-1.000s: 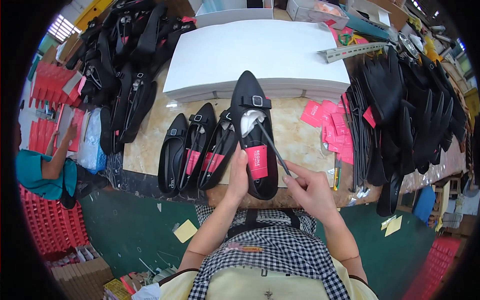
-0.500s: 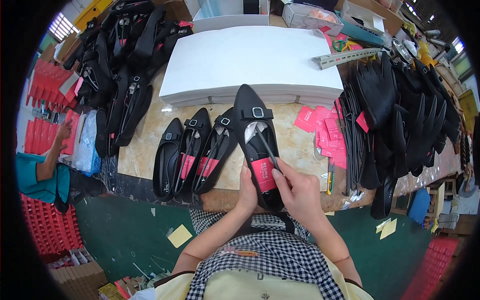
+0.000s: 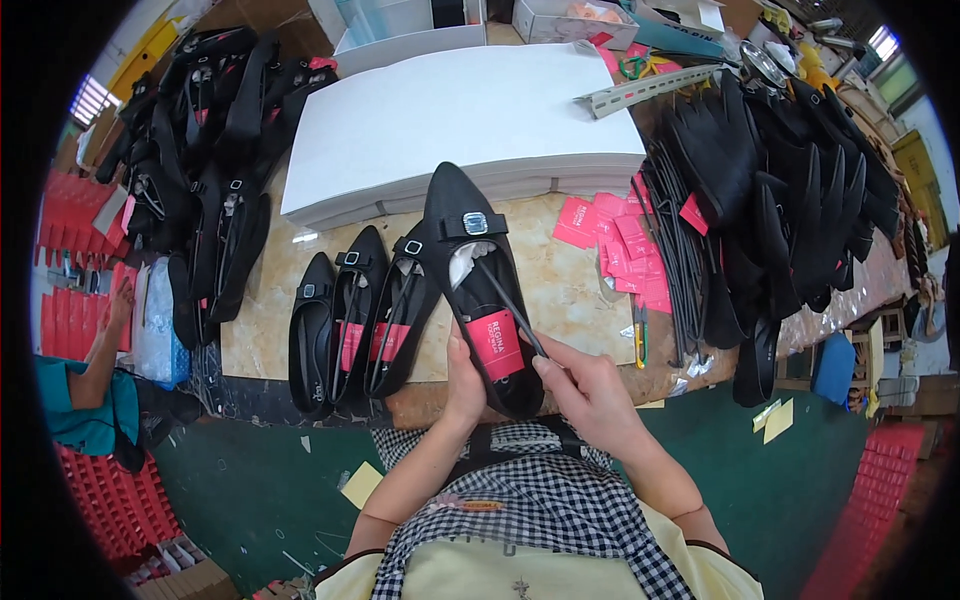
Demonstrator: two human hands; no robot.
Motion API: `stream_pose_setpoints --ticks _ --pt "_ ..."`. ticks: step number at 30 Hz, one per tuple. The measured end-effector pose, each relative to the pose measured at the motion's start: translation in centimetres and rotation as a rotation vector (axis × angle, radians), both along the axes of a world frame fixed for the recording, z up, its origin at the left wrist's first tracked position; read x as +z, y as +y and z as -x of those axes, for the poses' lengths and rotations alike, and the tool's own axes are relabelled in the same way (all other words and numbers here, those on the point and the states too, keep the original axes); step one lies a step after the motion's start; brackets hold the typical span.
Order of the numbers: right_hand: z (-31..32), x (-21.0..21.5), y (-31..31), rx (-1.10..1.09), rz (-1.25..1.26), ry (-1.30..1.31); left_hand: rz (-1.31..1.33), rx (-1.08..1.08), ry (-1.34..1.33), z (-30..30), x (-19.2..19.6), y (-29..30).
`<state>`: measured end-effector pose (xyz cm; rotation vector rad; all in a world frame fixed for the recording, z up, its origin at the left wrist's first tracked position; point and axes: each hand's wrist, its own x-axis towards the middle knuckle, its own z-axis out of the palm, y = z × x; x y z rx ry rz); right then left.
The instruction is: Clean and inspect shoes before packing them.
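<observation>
A black pointed flat shoe [image 3: 453, 192] with a bow and a square buckle is tilted up before me, toe away. My left hand [image 3: 464, 382] is wrapped round its left side near the heel. Between the thumb and fingers of my right hand [image 3: 592, 398] is the near end of a thin dark stick [image 3: 511, 307]. Its far end reaches into the toe, beside white crumpled paper [image 3: 466, 263]. A pink card [image 3: 492, 343] lies on the insole, left of the stick. Close by on the left, three similar shoes [image 3: 312, 345] stand on the table; at least two hold sticks and pink cards.
A thick stack of white sheets [image 3: 455, 110] lies beyond the shoe. Loose pink cards [image 3: 625, 245], dark sticks [image 3: 672, 265] and a heap of black shoes [image 3: 790, 190] are at right. More shoes [image 3: 225, 150] are piled at left, where another person's arm [image 3: 105, 345] shows.
The whole view has shifted, so the table's things sit further left. My right hand has drawn slightly right of the shoe, and the stick's near end leans further out over its side.
</observation>
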<state>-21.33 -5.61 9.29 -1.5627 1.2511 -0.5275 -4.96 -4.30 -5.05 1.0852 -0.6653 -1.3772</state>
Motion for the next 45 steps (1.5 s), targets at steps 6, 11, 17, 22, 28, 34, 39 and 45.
stream_pose_setpoints --ticks 6,11,17,22,28,34,39,45 --pt "-0.3 -0.4 0.2 0.022 0.196 0.031 -0.087 -0.063 -0.001 0.0 5.7 -0.8" --pt "-0.4 -0.2 -0.7 0.055 0.147 -0.007 -0.075 0.079 -0.004 -0.2 3.2 -0.4" --pt "-1.4 -0.8 -0.4 -0.073 0.286 0.037 0.046 0.001 -0.077 -0.5 0.1 0.7" --pt "-3.4 -3.1 -1.5 -0.128 0.680 0.106 -0.044 0.051 -0.045 1.7 2.1 0.9" --pt "-2.7 -2.3 -0.9 0.098 0.565 0.288 -0.070 0.003 -0.091 1.3 2.4 0.8" --pt "4.5 -4.7 -1.4 -0.290 0.172 -0.044 0.131 0.016 -1.819 -7.7 7.8 1.4" --pt "2.4 -12.3 -1.8 -0.113 0.223 0.230 0.001 -0.202 -1.752 -10.5 6.6 -0.4" --pt "1.1 -15.4 -1.4 -0.155 0.666 0.319 0.135 -0.163 -1.271 -15.2 12.4 0.7"
